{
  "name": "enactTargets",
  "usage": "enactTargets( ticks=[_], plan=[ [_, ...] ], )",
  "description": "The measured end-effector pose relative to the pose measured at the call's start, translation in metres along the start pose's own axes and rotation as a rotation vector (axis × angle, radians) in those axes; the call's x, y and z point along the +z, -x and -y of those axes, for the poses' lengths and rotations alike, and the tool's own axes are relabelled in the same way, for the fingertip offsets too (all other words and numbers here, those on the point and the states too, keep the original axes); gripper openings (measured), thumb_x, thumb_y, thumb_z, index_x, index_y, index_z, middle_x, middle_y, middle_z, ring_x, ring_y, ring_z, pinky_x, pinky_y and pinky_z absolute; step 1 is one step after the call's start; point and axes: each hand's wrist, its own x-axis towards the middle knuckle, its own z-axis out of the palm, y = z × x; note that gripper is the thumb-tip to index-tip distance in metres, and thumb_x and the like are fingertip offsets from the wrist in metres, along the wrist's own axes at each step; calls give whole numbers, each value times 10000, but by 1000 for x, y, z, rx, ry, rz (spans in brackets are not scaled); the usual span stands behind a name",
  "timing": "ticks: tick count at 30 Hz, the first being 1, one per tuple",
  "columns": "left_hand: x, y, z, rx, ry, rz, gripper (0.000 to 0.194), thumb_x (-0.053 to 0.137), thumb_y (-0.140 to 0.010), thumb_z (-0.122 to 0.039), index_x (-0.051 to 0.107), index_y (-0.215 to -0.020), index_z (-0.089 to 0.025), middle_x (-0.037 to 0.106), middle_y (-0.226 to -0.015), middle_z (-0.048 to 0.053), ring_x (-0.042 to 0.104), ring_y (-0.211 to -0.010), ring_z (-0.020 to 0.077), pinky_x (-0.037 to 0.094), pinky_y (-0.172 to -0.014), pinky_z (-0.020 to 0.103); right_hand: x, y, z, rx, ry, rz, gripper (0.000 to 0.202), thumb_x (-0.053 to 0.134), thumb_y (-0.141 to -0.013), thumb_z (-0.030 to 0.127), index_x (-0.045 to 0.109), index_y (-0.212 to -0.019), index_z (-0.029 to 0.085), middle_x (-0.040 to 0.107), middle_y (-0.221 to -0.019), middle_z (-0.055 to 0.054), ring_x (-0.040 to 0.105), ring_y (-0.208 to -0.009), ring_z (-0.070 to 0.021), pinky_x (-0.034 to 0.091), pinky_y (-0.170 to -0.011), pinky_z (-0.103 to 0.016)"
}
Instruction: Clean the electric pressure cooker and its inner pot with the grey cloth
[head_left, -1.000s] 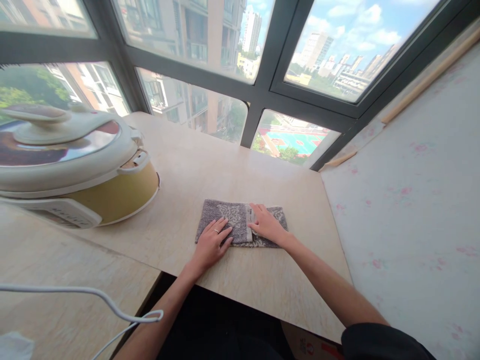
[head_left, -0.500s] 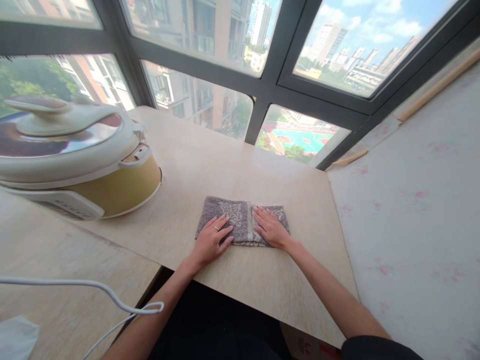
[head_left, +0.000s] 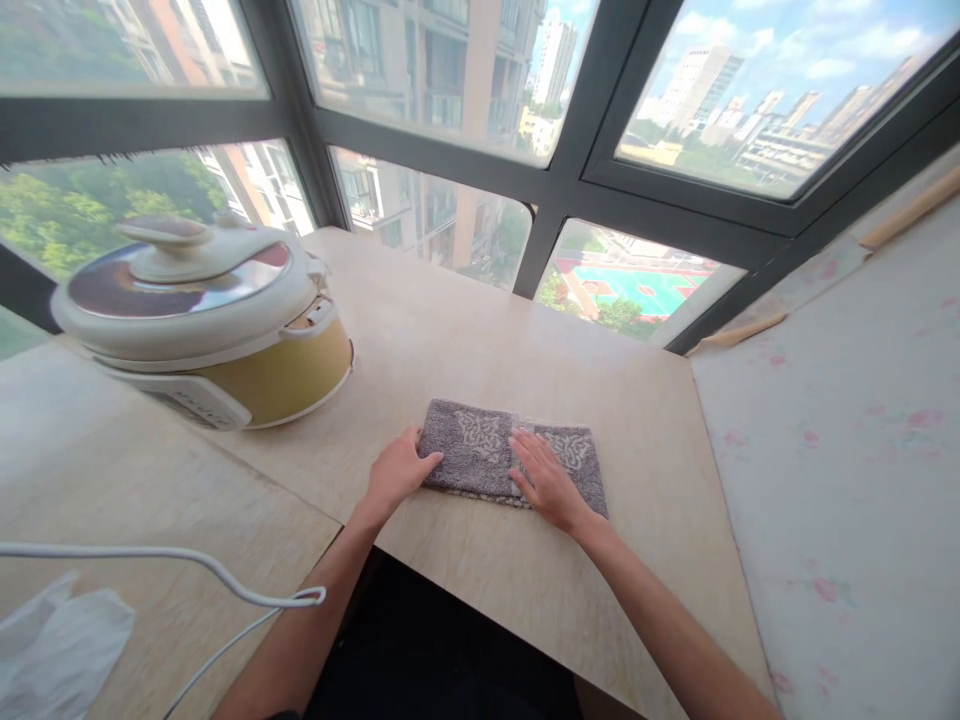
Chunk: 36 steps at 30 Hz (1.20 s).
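Observation:
A grey towel (head_left: pixel 480 455) with pale butterfly-like patterns lies folded into a flat strip on the beige tabletop, a lighter band across its middle. My left hand (head_left: pixel 397 468) is at its left end, the thumb on top and the fingers curled round the edge, their tips hidden. On the towel's right half rests my right hand (head_left: pixel 549 482), palm down and fingers stretched out, covering part of the light band and pattern.
A cream and yellow electric cooker (head_left: pixel 210 320) with a lid stands to the left. A white cable (head_left: pixel 187 560) and a crumpled white plastic piece (head_left: pixel 64 640) are at lower left. Dark-framed windows (head_left: pixel 450 170) close off the back, a floral wall (head_left: pixel 847 450) the right.
My left hand has slid off the towel's top to its left edge and now grips there. My right hand stays flat on the towel. The camera view has shifted left.

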Motion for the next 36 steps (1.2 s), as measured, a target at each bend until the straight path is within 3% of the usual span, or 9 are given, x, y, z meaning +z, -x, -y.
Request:
enactTargets(
  ticks=[5, 8, 11, 15, 18, 21, 26, 32, 36],
  plan=[
    [-4, -13, -21, 10, 166, 47, 347, 652, -754, -294, 709, -1063, -149, 706, -758, 30, 674, -699, 202, 507, -621, 296, 10, 2, 22, 96, -277, -19, 527, 436, -1040, 375, 400, -1541, 217, 452, -1568, -151, 392, -1477, -270, 348, -1205, -530],
    [-3, -8, -46, 60, 245, -89, 365, 617, -791, -268, 676, -1132, -152, 682, -791, 30, 654, -729, 183, 525, -655, 296, 18, 0, 29, 244, -548, -63, 597, 518, -998, 478, 416, -1522, 210, 429, -1582, -158, 390, -1478, -283, 325, -1217, -518],
    [3, 9, -83, 263, 295, -254, 331, 641, -796, -218, 664, -1125, -184, 683, -904, 45, 653, -857, 191, 545, -802, 333, 20, -9, 37, 422, -953, -242, 602, 592, -943, 552, 499, -1444, 233, 478, -1552, -137, 445, -1441, -281, 346, -1203, -493],
    [21, 40, -129, 562, 233, -123, 342, 573, -875, -146, 598, -1213, -196, 685, -1028, 71, 662, -944, 195, 547, -850, 337, 1, -17, 51, 615, -1445, -550, 467, 686, -864, 589, 650, -1219, 286, 651, -1369, -52, 567, -1322, -263, 418, -1149, -454],
    [44, 56, -149, 758, 54, 103, 368, 535, -897, -120, 572, -1253, -208, 691, -1052, 84, 660, -997, 231, 551, -852, 361, -26, -9, 53, 667, -1597, -590, 492, 605, -862, 704, 703, -1082, 275, 734, -1175, -40, 636, -1207, -275, 513, -1039, -437],
    [71, 64, -156, 844, -146, 304, 299, 493, -914, -118, 596, -1191, -166, 697, -995, 105, 664, -956, 260, 557, -820, 388, -48, 6, 42, 786, -1540, -584, 486, 662, -830, 670, 704, -1066, 248, 752, -1078, -45, 669, -1131, -278, 562, -941, -406],
    [98, 67, -152, 888, -155, 470, 227, 521, -903, -136, 619, -1102, -90, 698, -1108, 183, 661, -1050, 302, 557, -899, 425, -56, 24, 10, 955, -1324, -557, 582, 879, -612, 320, 662, -1139, 202, 764, -1069, -57, 708, -1021, -249, 558, -904, -358],
    [92, 63, -135, 928, 34, 371, 404, 572, -929, -253, 551, -1320, -150, 650, -1317, 167, 614, -1241, 281, 519, -1023, 422, -49, 29, -13, 835, -1032, -580, 591, 771, -658, 300, 622, -1217, 175, 732, -1167, -115, 688, -1067, -264, 525, -972, -428],
    [87, 53, -119, 870, -68, 236, 425, 509, -988, -343, 555, -1355, -135, 608, -1398, 197, 526, -1368, 311, 449, -1103, 496, -41, 41, -18, 871, -588, -571, 565, 709, -689, 383, 636, -1202, 159, 653, -1230, -168, 656, -1051, -292, 539, -932, -486]
  ],
)
